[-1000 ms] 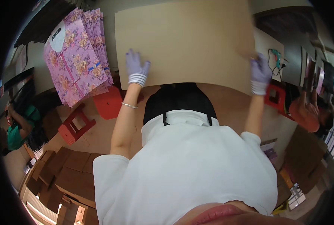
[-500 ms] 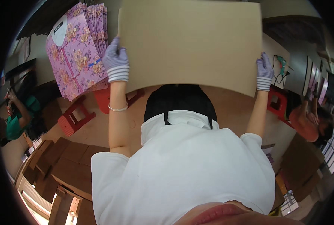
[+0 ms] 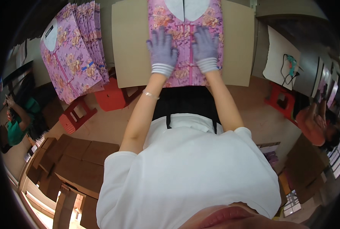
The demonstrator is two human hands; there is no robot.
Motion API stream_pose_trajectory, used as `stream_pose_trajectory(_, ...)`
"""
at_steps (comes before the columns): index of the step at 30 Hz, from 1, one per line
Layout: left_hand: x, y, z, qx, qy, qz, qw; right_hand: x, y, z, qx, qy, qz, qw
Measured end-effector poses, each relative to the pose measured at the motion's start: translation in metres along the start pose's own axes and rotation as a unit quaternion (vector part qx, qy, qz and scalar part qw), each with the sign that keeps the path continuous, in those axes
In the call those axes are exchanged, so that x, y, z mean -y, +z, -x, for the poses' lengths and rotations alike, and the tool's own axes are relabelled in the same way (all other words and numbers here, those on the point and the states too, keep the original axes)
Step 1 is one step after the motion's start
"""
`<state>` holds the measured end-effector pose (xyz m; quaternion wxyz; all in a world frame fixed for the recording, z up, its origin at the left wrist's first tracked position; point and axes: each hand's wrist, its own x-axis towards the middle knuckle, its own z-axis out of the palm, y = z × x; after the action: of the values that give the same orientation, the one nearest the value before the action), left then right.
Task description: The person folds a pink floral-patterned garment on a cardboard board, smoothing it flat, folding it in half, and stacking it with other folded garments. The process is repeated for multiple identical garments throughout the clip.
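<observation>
A pink floral card point(image 3: 183, 78), printed like a garment with a white neckline and a seam down its middle, lies in front of me. It rests over a wider plain brown cardboard sheet point(image 3: 130, 49), which shows on both sides. My left hand point(image 3: 162, 49), in a striped purple glove with white cuff bands, presses flat on the card's left half, fingers stretched. On the right half lies my right hand point(image 3: 206, 47), gloved alike, its fingers also extended. Both hands are open, on either side of the seam. The card's top runs out of the picture.
A fanned stack of similar floral cards point(image 3: 68, 57) stands at the left. To the right, a teal glue gun point(image 3: 291, 65) with a black cord lies on a white board point(image 3: 275, 57). Red stools point(image 3: 78, 113) and brown cartons point(image 3: 76, 164) are nearby. Other people work at both sides.
Both hands have left the side edges of the raised brown sheet and moved inward. They now lie flat on a floral card that was not visible there before.
</observation>
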<state>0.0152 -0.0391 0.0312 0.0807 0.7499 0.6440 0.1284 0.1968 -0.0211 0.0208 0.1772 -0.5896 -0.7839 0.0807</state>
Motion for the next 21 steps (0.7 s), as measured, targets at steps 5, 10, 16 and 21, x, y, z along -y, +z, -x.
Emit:
stream_pose_trajectory(5,0.055,-0.051,0.012,-0.030,-0.156,0.664,0.731,-0.071,-0.067,0.013,-0.076,0.124,-0.441,0.886)
stream_pose_trajectory(10,0.046,0.006,-0.007,-0.058,-0.038,0.217,0.974,-0.070,-0.033,0.003,-0.076,0.069,-0.338,0.936)
stream_pose_trajectory(16,-0.017,0.029,-0.019,0.114,-0.012,-0.167,0.979,-0.021,-0.014,-0.005,0.055,0.072,0.076,0.993)
stream_pose_trajectory(21,0.031,-0.026,0.003,-0.099,-0.024,0.294,0.950,-0.076,-0.097,0.020,-0.054,0.198,-0.472,0.857)
